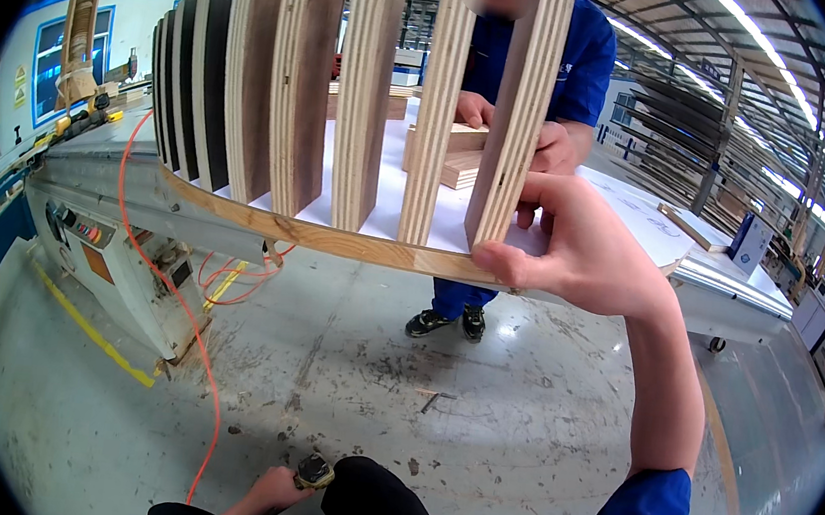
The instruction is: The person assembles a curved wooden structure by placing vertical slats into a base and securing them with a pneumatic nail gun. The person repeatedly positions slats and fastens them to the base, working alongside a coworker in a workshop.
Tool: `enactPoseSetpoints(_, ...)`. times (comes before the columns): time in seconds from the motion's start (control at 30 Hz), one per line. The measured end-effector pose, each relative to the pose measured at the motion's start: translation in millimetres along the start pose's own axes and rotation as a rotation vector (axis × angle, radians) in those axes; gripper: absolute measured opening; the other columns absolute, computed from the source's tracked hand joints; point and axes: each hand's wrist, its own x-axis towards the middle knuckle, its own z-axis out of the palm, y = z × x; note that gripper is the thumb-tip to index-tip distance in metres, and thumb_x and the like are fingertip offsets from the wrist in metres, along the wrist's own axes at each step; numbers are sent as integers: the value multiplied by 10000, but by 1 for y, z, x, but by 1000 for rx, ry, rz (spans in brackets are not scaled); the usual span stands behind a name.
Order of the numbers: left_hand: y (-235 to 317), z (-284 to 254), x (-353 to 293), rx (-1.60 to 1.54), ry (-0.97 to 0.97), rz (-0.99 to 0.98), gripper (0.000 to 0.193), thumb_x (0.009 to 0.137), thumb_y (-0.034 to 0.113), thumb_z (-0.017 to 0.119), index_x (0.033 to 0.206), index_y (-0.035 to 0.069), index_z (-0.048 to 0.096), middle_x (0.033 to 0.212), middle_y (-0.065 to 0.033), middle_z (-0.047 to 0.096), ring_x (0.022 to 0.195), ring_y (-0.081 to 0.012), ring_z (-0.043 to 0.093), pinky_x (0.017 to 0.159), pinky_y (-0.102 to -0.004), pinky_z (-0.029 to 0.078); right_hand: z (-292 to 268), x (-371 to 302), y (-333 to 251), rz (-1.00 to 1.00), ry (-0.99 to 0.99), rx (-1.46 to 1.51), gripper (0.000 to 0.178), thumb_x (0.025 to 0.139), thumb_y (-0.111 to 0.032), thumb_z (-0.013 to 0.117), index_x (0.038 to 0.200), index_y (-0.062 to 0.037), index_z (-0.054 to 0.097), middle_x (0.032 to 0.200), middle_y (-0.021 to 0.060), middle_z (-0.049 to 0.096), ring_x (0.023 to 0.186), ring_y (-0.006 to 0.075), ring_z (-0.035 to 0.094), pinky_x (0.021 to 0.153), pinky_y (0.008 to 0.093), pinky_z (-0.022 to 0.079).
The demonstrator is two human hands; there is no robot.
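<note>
Okay, on my feed a big table point(739, 309) is holding a curved wooden strip point(334, 237) with upright slats point(363, 102) standing along it. I'm seeing the right hand point(589, 251) clamping the rightmost slat point(522, 128) near its foot; well apart, lower, the left hand point(277, 490) is gripping a dark-and-yellowish tool point(315, 470).

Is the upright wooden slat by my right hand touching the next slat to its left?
Apart: in the head view, the white surface shows between the rightmost slat and its left neighbour.
</note>
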Motion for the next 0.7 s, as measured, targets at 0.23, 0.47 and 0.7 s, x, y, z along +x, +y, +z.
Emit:
enactPoseSetpoints(0.23,-2,1,2,-12,12,27,573,737,490,777,941,-43,731,877,-261,713,882,-427,692,844,-473,561,-4,0,7,-20,-12,52,498,813,-426,753,913,54,669,748,85,594,721,160,529,656,308,441)
enactPoseSetpoints(0.47,1,0,1,2,15,-1,558,731,483,783,933,-35,733,859,-257,713,875,-423,699,836,-473,566,-1,1,14,-19,-34,101,371,791,-313,730,960,10,659,738,-20,506,691,80,443,585,261,369)
enactPoseSetpoints(0.7,2,-1,0,-22,-4,-39,551,719,476,788,946,-23,737,892,-245,723,901,-413,703,852,-472,568,-3,1,13,-24,-43,56,373,802,-307,726,976,16,661,754,-1,531,714,104,465,625,267,396)
